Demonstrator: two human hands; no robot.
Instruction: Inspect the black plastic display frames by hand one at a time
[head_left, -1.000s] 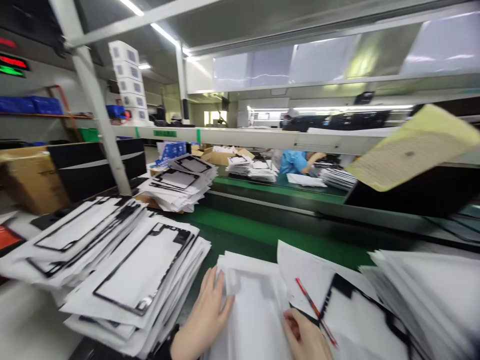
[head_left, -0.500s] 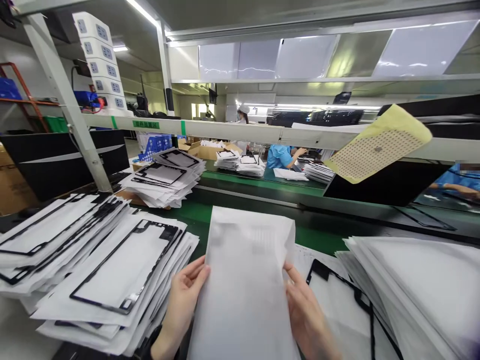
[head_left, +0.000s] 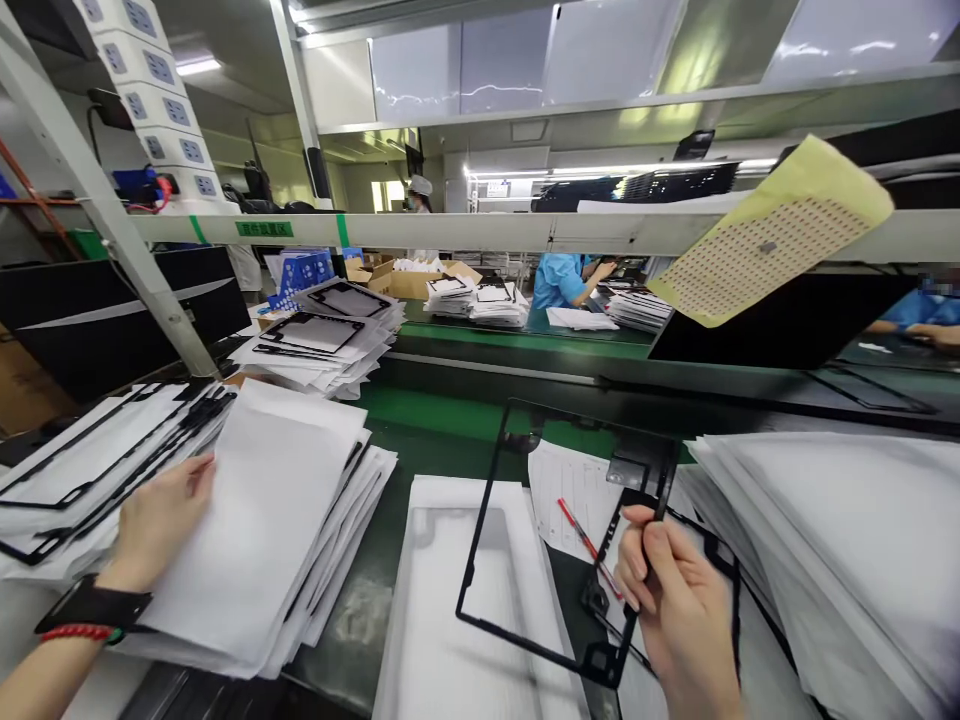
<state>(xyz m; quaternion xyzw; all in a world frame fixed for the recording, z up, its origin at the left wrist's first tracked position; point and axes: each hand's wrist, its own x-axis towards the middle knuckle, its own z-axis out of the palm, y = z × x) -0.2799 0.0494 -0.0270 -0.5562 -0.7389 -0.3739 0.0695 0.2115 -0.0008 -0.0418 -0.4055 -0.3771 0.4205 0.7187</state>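
My left hand (head_left: 161, 515) pinches the left edge of a white paper sheet (head_left: 262, 500) that lies on top of the left stack. In my right hand (head_left: 671, 580) is a thin black frame (head_left: 480, 540), gripped by its right side and held tilted above the bench. Below that frame lies a white sleeve (head_left: 450, 640), with a faint rectangular outline showing through it. Another black frame (head_left: 735, 570) lies on white sheets at the right, partly hidden behind my right hand.
A printed sheet (head_left: 559, 480) with a red pen (head_left: 577, 525) lies near the middle. White sleeves (head_left: 847, 530) are piled at the right. More framed stacks (head_left: 97, 460) stand at the left. A rail (head_left: 465, 232) crosses ahead; a person in blue (head_left: 555, 282) sits beyond it.
My left hand has moved left to the stack, where a white sheet now covers the top frame. My right hand has let go of the white sleeve and now holds a black frame.
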